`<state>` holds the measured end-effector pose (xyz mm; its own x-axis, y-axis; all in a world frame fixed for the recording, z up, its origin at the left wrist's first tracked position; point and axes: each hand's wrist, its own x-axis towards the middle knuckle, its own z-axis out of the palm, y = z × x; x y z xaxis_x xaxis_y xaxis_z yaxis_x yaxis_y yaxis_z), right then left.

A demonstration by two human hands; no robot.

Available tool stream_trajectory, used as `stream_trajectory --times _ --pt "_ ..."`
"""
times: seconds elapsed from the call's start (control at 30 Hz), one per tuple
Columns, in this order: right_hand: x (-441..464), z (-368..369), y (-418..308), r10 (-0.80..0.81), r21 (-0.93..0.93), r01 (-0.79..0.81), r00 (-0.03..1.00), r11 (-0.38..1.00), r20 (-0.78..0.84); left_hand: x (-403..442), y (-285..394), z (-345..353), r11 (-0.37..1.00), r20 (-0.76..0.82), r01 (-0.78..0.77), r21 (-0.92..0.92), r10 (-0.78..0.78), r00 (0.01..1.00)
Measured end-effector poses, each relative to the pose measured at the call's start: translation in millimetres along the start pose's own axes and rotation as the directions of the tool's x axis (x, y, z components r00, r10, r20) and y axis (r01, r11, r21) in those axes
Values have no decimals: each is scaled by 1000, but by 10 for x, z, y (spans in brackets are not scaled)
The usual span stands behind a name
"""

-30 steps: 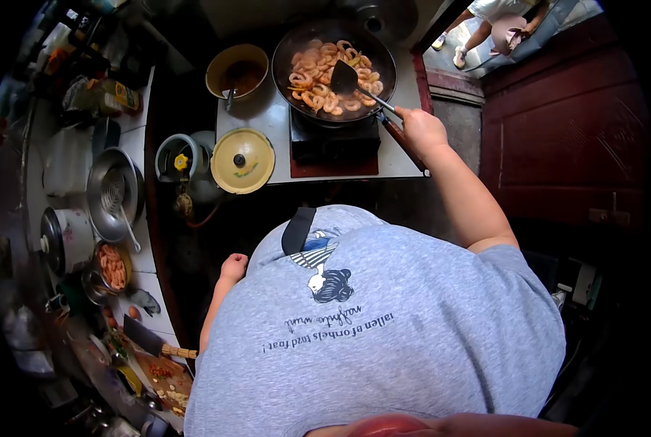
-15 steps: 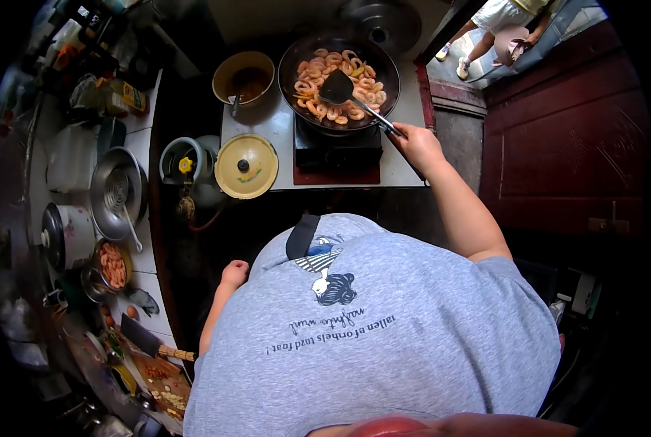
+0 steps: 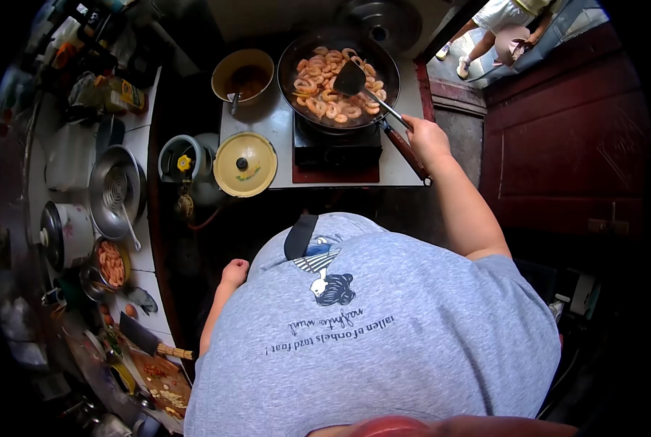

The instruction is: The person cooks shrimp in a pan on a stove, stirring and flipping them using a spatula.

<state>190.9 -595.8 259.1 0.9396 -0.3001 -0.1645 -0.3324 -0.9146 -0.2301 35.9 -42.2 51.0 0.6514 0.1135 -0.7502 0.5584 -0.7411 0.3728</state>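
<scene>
- Dim kitchen, pale tiled surface [image 3: 267, 120] ahead of both hands, deep red panelled door [image 3: 566, 146] off to the right hand's right.
- Right hand [image 3: 429, 138] is wrapped around the slim shaft of the spatula [image 3: 349, 79]; left hand [image 3: 235, 274] hangs low by the body, fingers curled closed, nothing visible in it.
- And here are the shrimp [image 3: 314, 80], ahead and left of the right hand, pink-orange curls spread across the dark, round wok [image 3: 387, 80].
- Each one looks light, springy and slick; a rough shove could tear them, so a broad scoop from beneath suits best.
- Spatula now: broad dark blade tilted over the shrimp, thin and stiff by the look of it, best held well back from the heat.
- That wok looks weighty when loaded; its brown handle [image 3: 404, 149], just beside the right hand, is the place to grip, not the probably hot rim.
- Beyond the left hand, a smooth, round yellow lid [image 3: 230, 156] shows off its black knob, the natural pinch point.
</scene>
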Motion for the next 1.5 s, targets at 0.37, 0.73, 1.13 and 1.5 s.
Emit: stream_trajectory --times 0.37,0.73,1.13,1.5 --pt "-144 -133 174 -129 -25 131 988 991 86 80 -60 -19 998 -5 30 -48 -30 1000" --pt "-259 -240 47 -128 32 127 990 991 59 22 141 -99 1000 0 -5 20 5 1000" --pt "-180 -207 52 -65 19 64 991 998 119 118 -42 -16 999 3 -42 14 42 999" --pt "-132 -338 229 -91 -16 92 993 996 73 125 -22 -50 997 16 40 -67 -39 999"
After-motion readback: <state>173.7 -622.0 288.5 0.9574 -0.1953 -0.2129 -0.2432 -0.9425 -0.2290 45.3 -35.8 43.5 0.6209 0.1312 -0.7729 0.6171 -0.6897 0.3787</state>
